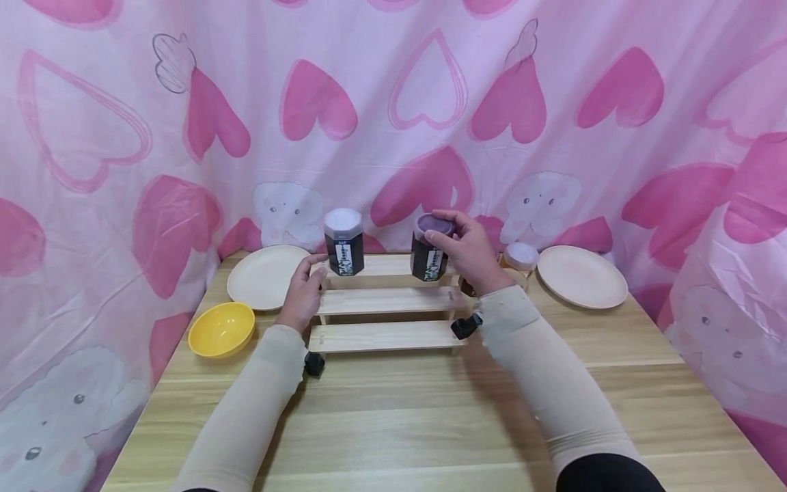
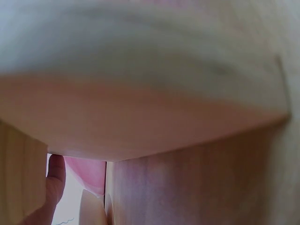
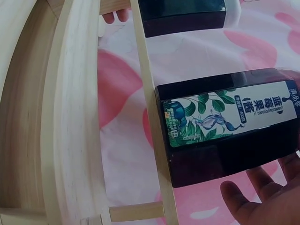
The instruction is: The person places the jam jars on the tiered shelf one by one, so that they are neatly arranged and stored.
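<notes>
A three-tier wooden rack (image 1: 387,336) stands on the table. On its top tier are two dark hexagonal jam jars with printed labels: a left jar (image 1: 345,254) with a whitish lid, and a right jar (image 1: 428,260) with a purple-looking lid. My right hand (image 1: 475,254) holds the right jar by its lid, thumb in front and fingers behind; in the right wrist view the base of this jam jar (image 3: 225,154) meets the top board. At the rack's left end, my left hand (image 1: 301,295) grips the top tier's side, and its fingertips (image 3: 123,15) show past the wood.
Behind my right wrist stands another jar with a whitish lid (image 1: 521,255), partly hidden. A cream plate (image 1: 582,277) lies at the right, a second cream plate (image 1: 268,277) at the left. A yellow bowl (image 1: 221,331) sits at the left edge. A pink heart-patterned curtain (image 1: 393,102) hangs behind.
</notes>
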The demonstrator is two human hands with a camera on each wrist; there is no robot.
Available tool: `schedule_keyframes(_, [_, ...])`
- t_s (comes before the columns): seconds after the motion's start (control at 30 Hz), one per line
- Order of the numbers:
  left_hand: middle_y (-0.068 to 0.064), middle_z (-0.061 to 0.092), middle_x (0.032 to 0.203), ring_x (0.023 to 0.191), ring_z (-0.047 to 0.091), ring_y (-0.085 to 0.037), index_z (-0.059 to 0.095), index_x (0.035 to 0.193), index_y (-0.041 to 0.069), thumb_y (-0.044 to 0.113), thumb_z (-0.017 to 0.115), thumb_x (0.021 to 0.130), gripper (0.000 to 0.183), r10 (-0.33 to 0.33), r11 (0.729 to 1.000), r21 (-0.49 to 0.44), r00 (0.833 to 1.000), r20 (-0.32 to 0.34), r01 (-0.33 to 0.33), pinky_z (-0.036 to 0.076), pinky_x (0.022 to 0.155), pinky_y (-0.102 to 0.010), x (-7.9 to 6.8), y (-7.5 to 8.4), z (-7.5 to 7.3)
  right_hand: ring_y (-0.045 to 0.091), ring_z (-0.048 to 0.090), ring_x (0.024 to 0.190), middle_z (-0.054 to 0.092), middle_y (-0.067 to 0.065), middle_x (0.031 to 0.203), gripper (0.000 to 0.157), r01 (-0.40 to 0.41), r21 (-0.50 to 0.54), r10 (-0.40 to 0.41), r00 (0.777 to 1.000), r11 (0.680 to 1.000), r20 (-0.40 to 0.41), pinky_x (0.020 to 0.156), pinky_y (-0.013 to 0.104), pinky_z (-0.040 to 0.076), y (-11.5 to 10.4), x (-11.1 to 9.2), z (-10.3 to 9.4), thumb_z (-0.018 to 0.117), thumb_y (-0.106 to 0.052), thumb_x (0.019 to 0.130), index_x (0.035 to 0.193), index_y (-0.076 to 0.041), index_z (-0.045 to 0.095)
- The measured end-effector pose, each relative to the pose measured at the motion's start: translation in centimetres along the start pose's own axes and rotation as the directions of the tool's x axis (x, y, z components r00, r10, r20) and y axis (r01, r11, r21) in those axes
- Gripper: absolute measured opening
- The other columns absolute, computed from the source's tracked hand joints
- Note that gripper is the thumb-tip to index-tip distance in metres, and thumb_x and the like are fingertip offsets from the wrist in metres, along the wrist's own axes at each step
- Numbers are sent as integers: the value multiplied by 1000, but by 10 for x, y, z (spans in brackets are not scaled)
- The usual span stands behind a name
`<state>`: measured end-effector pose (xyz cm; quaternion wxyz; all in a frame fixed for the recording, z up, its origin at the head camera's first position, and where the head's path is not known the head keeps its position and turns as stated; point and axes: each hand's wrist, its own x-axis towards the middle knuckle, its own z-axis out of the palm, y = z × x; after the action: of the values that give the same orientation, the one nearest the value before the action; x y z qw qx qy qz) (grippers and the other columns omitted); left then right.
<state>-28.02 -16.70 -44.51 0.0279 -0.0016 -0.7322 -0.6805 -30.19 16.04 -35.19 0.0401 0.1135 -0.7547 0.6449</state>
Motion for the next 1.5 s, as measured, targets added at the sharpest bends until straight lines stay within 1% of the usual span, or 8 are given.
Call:
schedule_keyframes(0.13, [-9,29,172,149,28,-25,48,152,7,16,43,112,41,-1,1000,14,1000,-5,1,28,120,-44,-3,4,-1,29,64,122,63,14,141,52,-6,1,6,1000,1000,-2,100,42,58,1,2,1,79,-21,96,146,-20,62])
schedule_keyframes(0.23, [-7,30,171,138,37,-26,48,153,10,18,42,113,41,6,1000,17,1000,-15,-6,35,111,-39,4,-5,-3,28,64,123,63,13,142,56,-6,4,6,1000,1000,-2,101,41,57,1,3,2,80,-23,96,148,-22,60])
schedule_keyframes(0.4, [-4,31,170,128,41,-22,48,152,14,24,42,114,40,24,1000,11,999,-31,-23,39,97,-34,14,-22,-6,29,64,124,64,13,141,58,-3,12,4,1000,1000,-5,102,42,56,1,8,5,80,-24,95,150,-23,59])
schedule_keyframes(0.57, [-6,30,171,146,31,-23,50,149,13,25,43,113,39,55,998,-1,998,-39,-56,33,109,-38,15,-27,-5,29,63,126,63,12,143,59,-25,14,25,1000,1000,-11,106,45,54,3,11,4,80,-26,96,151,-24,59])
schedule_keyframes(0.7, [-11,30,171,147,29,-25,51,148,11,23,44,113,38,72,997,-8,997,-39,-73,31,112,-43,15,-28,-4,28,63,127,62,11,144,59,-34,17,34,999,999,-11,108,46,52,5,13,4,79,-27,96,151,-26,58])
schedule_keyframes(0.97, [-6,32,171,155,21,-20,50,151,11,22,43,113,40,48,999,3,998,-37,-48,20,126,-46,15,-27,-5,28,63,128,61,10,145,58,-40,22,40,999,999,-5,109,46,52,7,18,4,78,-27,98,152,-27,57])
schedule_keyframes(1.27, [-9,30,171,153,23,-26,47,152,5,18,41,113,41,31,1000,-1,999,-12,-31,23,123,-49,-2,2,0,29,62,129,58,10,149,58,-46,41,46,999,998,-2,110,47,51,4,17,2,77,-26,99,153,-28,56])
schedule_keyframes(1.5, [-7,31,170,147,30,-23,49,151,12,21,42,113,40,34,999,-3,999,-23,-34,27,117,-42,15,-24,0,27,51,144,51,7,159,66,-9,-21,10,1000,1000,12,118,46,43,11,10,-11,75,-27,100,160,-30,47])
